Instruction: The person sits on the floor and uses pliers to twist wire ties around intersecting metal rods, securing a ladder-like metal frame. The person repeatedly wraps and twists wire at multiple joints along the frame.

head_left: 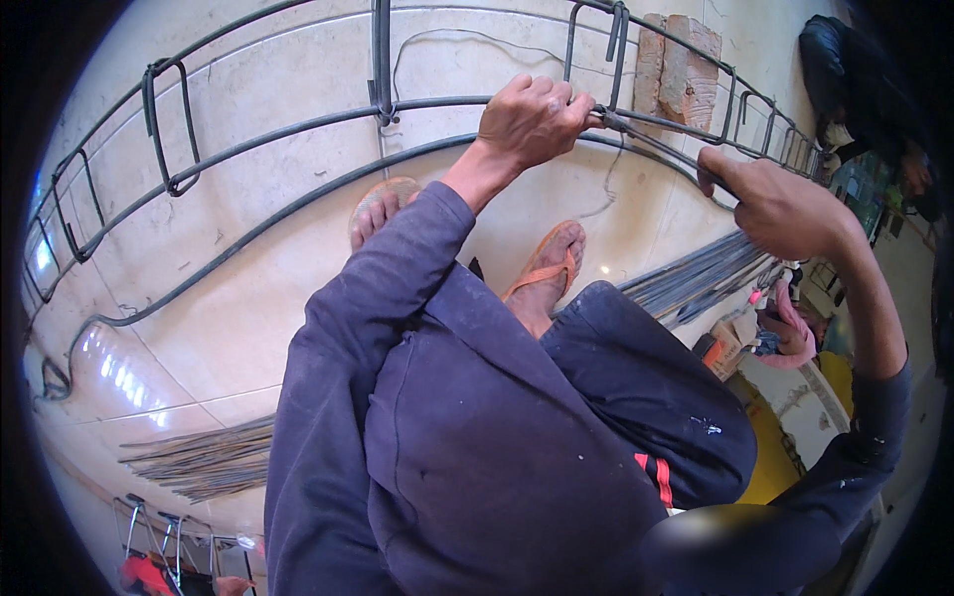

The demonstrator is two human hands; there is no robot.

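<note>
A long cage of dark steel rebar point(318, 121), with square stirrups point(186, 124) along it, crosses the floor in front of me. My left hand point(532, 121) is closed in a fist around the lower bar, near the middle of the cage. Long-handled pincers point(656, 141) have their jaws at the bar just right of that fist, beside a stirrup. My right hand point(790, 209) is closed on the handles, off to the right. The wire at the jaws is too small to make out clearly.
Bricks point(678, 74) stand under the cage at the far right. A loose curved bar point(238, 248) lies nearer. Bundles of thin rods lie at right point(686, 280) and left point(209, 459). Thin wire point(608, 184) trails by my sandalled foot point(556, 260). Another person point(865, 94) is at the right edge.
</note>
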